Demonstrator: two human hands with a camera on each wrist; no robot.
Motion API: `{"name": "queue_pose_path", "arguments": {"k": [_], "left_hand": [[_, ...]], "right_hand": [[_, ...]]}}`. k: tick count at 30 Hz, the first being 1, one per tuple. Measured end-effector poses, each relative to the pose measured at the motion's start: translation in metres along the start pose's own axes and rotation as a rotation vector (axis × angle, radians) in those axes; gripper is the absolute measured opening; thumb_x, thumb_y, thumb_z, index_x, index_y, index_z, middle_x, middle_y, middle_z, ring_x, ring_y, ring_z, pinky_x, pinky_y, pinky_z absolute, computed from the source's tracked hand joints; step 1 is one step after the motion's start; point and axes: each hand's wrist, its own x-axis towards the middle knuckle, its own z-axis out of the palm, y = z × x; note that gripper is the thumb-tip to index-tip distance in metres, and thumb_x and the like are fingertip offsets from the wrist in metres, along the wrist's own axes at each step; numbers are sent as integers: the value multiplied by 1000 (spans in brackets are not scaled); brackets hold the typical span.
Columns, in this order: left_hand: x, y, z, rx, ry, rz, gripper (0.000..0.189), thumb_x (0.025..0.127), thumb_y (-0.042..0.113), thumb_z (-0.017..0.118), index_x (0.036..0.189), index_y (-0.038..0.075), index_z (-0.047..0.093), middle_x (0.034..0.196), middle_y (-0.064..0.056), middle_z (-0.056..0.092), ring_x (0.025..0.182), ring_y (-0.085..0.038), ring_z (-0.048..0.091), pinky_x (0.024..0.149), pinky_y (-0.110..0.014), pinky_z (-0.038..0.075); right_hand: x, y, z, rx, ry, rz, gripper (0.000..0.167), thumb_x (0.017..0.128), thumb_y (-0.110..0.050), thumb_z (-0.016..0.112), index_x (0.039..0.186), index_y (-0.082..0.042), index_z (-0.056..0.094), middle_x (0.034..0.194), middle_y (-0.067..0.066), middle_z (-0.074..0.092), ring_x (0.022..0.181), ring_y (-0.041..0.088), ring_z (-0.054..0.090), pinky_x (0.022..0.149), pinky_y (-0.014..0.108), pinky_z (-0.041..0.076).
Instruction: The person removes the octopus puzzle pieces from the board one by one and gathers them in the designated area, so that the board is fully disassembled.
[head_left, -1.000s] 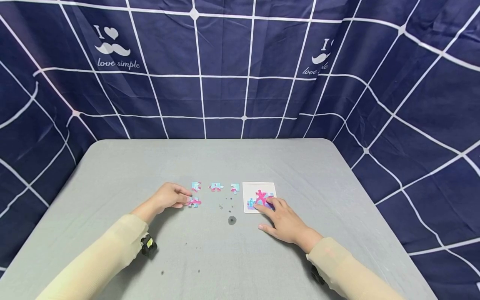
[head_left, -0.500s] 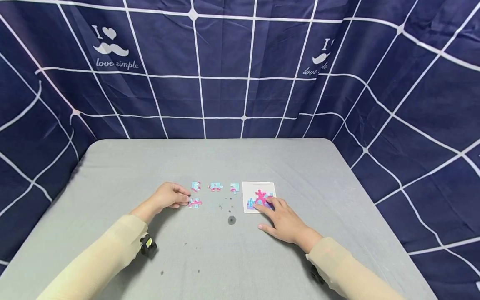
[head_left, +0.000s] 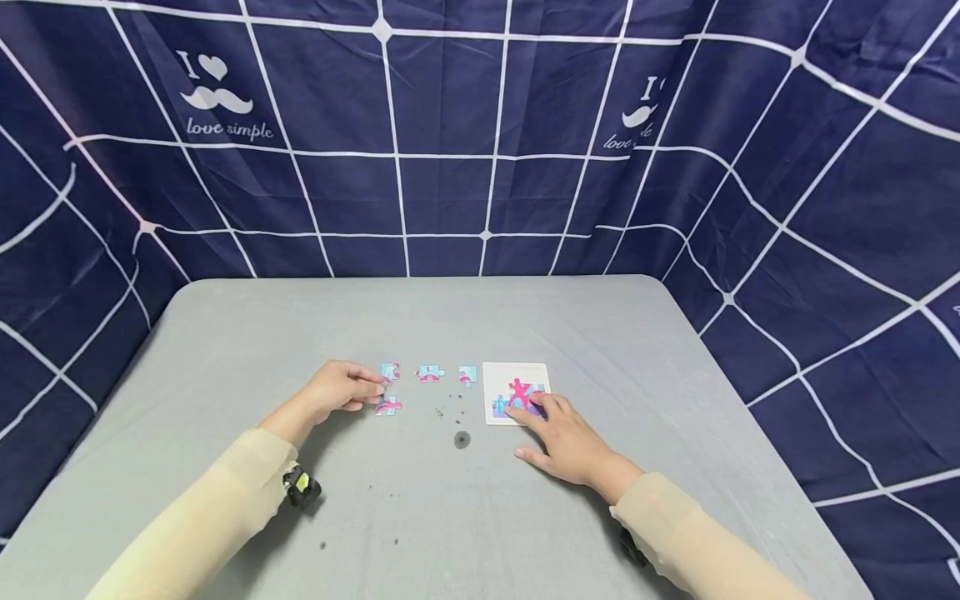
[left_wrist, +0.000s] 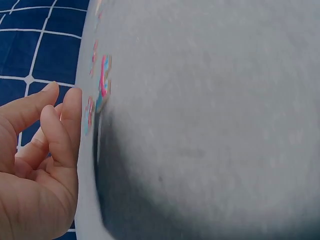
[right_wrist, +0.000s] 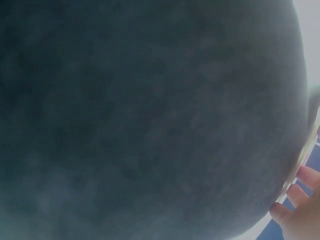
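Note:
My left hand point(head_left: 343, 388) is beside two jigsaw pieces at the left end of the group. Its fingertips lie right at the upper-left jigsaw piece point(head_left: 390, 372) and just above the lower-left jigsaw piece point(head_left: 388, 406). In the left wrist view, the fingers point(left_wrist: 62, 135) are loosely bent with nothing held between them. My right hand point(head_left: 564, 439) rests its fingertips on the joined pink and blue puzzle section point(head_left: 517, 393) in the white square tray point(head_left: 495, 375). The hand covers the section's lower right part. In the right wrist view, several fingertips point(right_wrist: 280, 212) show along the tray's edge.
Two more loose jigsaw pieces, one in the middle point(head_left: 430, 373) and one nearer the tray point(head_left: 467, 375), complete the upper row. A dark round stain point(head_left: 462, 439) marks the grey tablecloth point(head_left: 420, 500). A blue checked curtain point(head_left: 442, 200) rises behind the table.
My left hand has shifted slightly up, from beside the lower-left jigsaw piece toward the upper-left one. The lower-left piece has turned a little and lies free. My right hand has stayed put.

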Motion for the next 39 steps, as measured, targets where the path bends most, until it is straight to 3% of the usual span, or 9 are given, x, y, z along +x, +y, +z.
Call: {"name": "queue_pose_path", "arguments": {"k": [7,17,25,39], "left_hand": [[4,2,10,-94,-13,11,30,86,7,71,111,-8,65,86,-6,72,73,-8,66,59,-20,54],[10,9,33,-185,-33,14,33,87,3,67,117,-10,61,89,-12,71,75,-11,67,56,-17,51],[15,14,53,-224,-57,34,34,87,5,69,117,-8,61,101,-19,69,81,-14,68,61,-19,54],[25,25,91,-236,-100,47,36,87,7,68,119,-7,61,108,-19,67,96,-23,67,76,-30,56]], "right_hand": [[0,1,1,8,13,-10,60,88,-43,66,140,-19,49,130,21,43,120,39,40,97,55,39],[-1,2,0,40,-3,12,62,87,-44,67,140,-18,49,134,21,42,124,39,39,100,55,37],[-3,2,-1,39,-1,11,61,88,-44,66,140,-16,49,136,23,42,125,40,39,98,56,39],[-7,5,-4,39,-45,43,61,88,-42,67,139,-14,48,141,21,40,130,39,36,104,54,34]]}}
